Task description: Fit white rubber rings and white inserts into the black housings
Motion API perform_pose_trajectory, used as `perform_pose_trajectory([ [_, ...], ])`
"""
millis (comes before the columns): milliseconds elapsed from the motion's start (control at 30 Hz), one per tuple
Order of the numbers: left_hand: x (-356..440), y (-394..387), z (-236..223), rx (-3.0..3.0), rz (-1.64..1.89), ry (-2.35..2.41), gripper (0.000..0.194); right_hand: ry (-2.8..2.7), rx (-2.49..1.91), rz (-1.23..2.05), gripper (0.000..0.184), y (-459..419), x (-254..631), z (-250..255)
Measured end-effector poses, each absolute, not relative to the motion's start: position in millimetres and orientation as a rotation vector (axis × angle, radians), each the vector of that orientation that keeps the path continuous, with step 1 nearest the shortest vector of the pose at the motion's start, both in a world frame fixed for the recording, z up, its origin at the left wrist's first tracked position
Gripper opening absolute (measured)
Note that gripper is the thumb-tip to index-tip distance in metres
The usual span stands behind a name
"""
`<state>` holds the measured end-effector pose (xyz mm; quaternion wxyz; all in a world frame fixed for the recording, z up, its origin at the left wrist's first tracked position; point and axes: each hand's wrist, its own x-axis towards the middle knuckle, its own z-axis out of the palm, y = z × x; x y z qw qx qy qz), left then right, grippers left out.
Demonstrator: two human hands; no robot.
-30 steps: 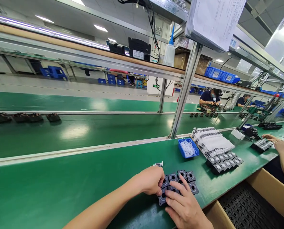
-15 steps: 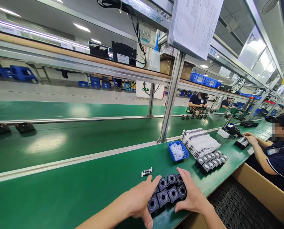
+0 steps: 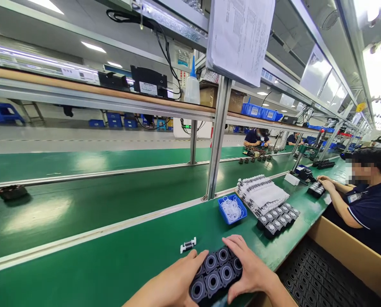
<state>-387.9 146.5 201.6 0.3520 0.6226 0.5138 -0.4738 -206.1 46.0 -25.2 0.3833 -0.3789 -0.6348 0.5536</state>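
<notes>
A block of black square parts with round, ringed holes (image 3: 213, 281) stands in two rows on the green bench, near its front edge. My left hand (image 3: 173, 279) presses against the block's left side, thumb low and fingers at the back corner. From the right, my right hand (image 3: 251, 268) wraps the other end, fingers behind and thumb in front. Together the hands squeeze the rows between them. Just beyond my left fingertips lie small black pieces with white ends (image 3: 188, 245). The lower part of the left hand is cut off by the frame.
Behind stands a blue bin (image 3: 222, 213) of white loops. Beside it are a white padded stack (image 3: 267, 194) and a group of black parts with pale centres (image 3: 278, 219). A cardboard box (image 3: 347, 260) holds many black parts at the right. A co-worker (image 3: 366, 192) sits beyond it.
My hands have closed in on the block from both sides; before, the fingers were more spread around it. The view has shifted, so surroundings appear further left.
</notes>
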Motion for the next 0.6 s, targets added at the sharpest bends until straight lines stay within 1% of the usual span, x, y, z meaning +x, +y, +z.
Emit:
perform_pose_trajectory([
  [33, -386.6, 151.2, 207.0, 1.599, -1.249, 1.37, 0.128, -1.541, -0.978, 1.417, 0.126, 46.4, -203.5, -27.3],
  [67, -386.9, 157.0, 210.9, 1.608, -1.241, 1.417, 0.116, -1.438, -1.018, 1.411, 0.11, 47.3, -200.3, -30.3],
  [133, -391.8, 170.1, 212.8, 1.695, -1.187, 1.518, 0.084, -1.255, -1.165, 1.358, 0.061, 51.2, -192.9, -37.8],
  [167, -395.9, 176.2, 210.5, 1.748, -1.174, 1.556, 0.072, -1.232, -1.229, 1.326, 0.043, 54.5, -189.3, -41.8],
  [200, -400.7, 181.5, 206.1, 1.788, -1.189, 1.585, 0.066, -1.265, -1.262, 1.311, 0.034, 58.6, -186.3, -45.7],
  [233, -405.6, 185.3, 200.3, 1.806, -1.224, 1.607, 0.064, -1.337, -1.256, 1.317, 0.029, 63.4, -184.1, -49.5],
  [267, -410.3, 187.6, 193.4, 1.804, -1.261, 1.617, 0.064, -1.425, -1.217, 1.34, 0.028, 68.8, -182.9, -53.3],
  [367, -421.0, 186.2, 172.5, 1.811, -1.243, 1.592, 0.059, -1.605, -1.036, 1.422, 0.043, 85.8, -185.4, -65.0],
  [400, -423.4, 184.3, 166.6, 1.832, -1.213, 1.581, 0.053, -1.639, -1.003, 1.433, 0.043, 91.0, -187.6, -68.9],
  [500, -428.6, 180.1, 154.3, 1.923, -1.16, 1.568, 0.037, -1.739, -0.968, 1.445, 0.037, 102.8, -194.0, -77.5],
  [600, -431.0, 181.2, 149.6, 1.971, -1.171, 1.543, 0.029, -1.824, -0.999, 1.436, 0.032, 108.3, -197.0, -77.7],
])
